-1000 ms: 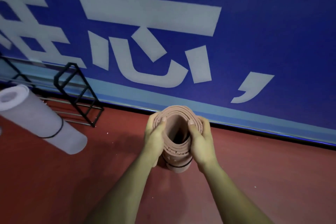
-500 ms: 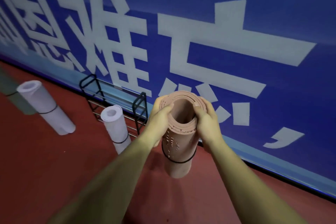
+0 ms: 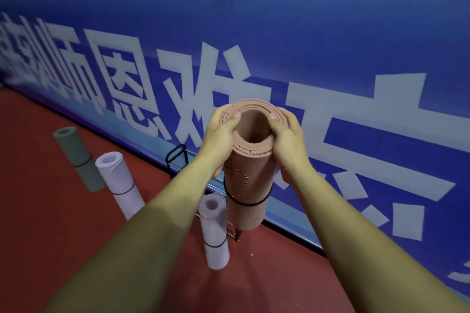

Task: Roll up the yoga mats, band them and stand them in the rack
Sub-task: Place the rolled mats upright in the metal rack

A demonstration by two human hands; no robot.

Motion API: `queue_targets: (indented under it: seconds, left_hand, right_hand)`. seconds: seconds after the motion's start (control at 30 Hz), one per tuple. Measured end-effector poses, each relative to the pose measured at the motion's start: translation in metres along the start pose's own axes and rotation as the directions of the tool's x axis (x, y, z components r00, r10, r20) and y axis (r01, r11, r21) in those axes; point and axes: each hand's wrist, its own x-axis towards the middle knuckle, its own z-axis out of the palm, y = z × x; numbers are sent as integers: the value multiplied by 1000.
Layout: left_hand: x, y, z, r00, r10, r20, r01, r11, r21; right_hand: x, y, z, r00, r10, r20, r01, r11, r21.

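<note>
I carry a rolled pink yoga mat (image 3: 248,190) upright in the air, a black band (image 3: 244,202) round its middle. My left hand (image 3: 218,138) grips its top end from the left with the thumb over the rim. My right hand (image 3: 288,142) grips the top from the right in the same way. The mat hangs over the right end of a black wire rack (image 3: 178,157), which my arms and the mats mostly hide.
Two banded white rolled mats (image 3: 122,185) (image 3: 215,231) and a banded grey-green one (image 3: 78,157) stand upright on the red floor (image 3: 45,223) left of the pink mat. A blue banner wall (image 3: 305,33) with white characters runs along the back.
The view has swung left and moved closer to the rack. The pink mat, still in both hands, now hangs over the rack's right end. A grey-green mat has come into view.
</note>
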Motion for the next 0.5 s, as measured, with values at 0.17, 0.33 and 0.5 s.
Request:
queue_targets:
  seconds: [0.17, 0.33, 0.5]
  left_hand:
    - [84, 8, -35, 999, 35, -22, -34, 999, 30]
    - [183, -5, -61, 998, 61, 4, -61, 998, 36]
    - [267, -26, -73, 999, 23, 31, -25, 997, 69]
  right_hand:
    - [68, 3, 60, 999, -34, 8, 34, 999, 4]
    - [153, 23, 113, 999, -45, 7, 45, 999, 3]
    - [219, 54, 150, 999, -7, -47, 9, 999, 40]
